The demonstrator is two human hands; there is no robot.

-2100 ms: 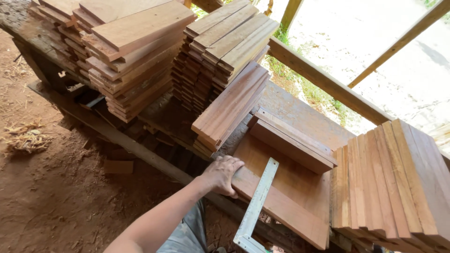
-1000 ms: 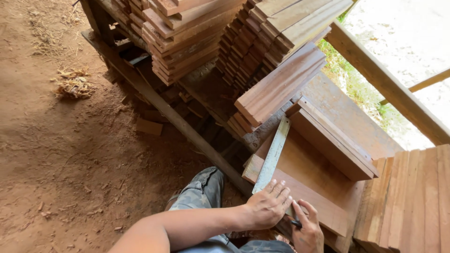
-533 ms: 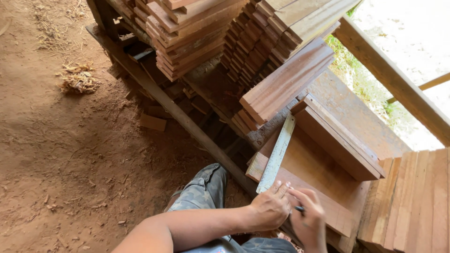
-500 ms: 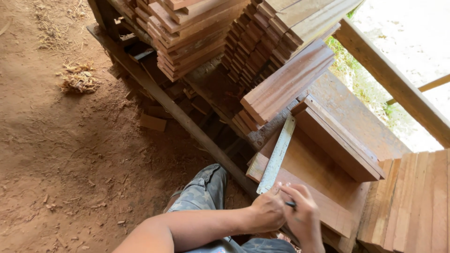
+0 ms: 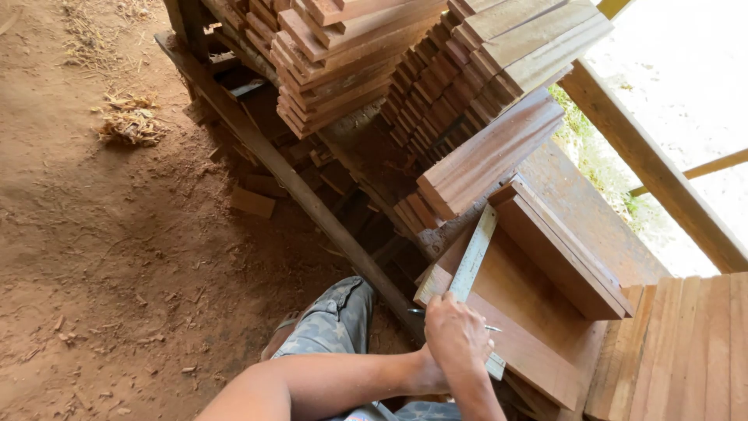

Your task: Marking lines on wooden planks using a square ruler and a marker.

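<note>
A flat wooden board (image 5: 545, 312) lies on the workbench with a long metal ruler (image 5: 475, 249) laid across its near end. My right hand (image 5: 458, 335) sits at the ruler's near end, shut on a thin dark pencil (image 5: 494, 328) that lies across the board edge. My left hand (image 5: 431, 368) reaches in from the left, and only its wrist and heel show. Its fingers are hidden under my right hand, at the ruler. A smaller thick board (image 5: 561, 257) rests on the far part of the flat board.
Tall stacks of sawn planks (image 5: 351, 62) (image 5: 499, 70) stand behind the board, with a shorter stack (image 5: 487, 160) leaning beside the ruler. More planks (image 5: 686, 351) lie at the right. A long timber rail (image 5: 296, 187) borders the dirt floor, where my knee (image 5: 335, 320) shows.
My right hand has slid left over my left hand, bringing the pencil to the board's near edge. The ruler stays in place. The view has shifted slightly.
</note>
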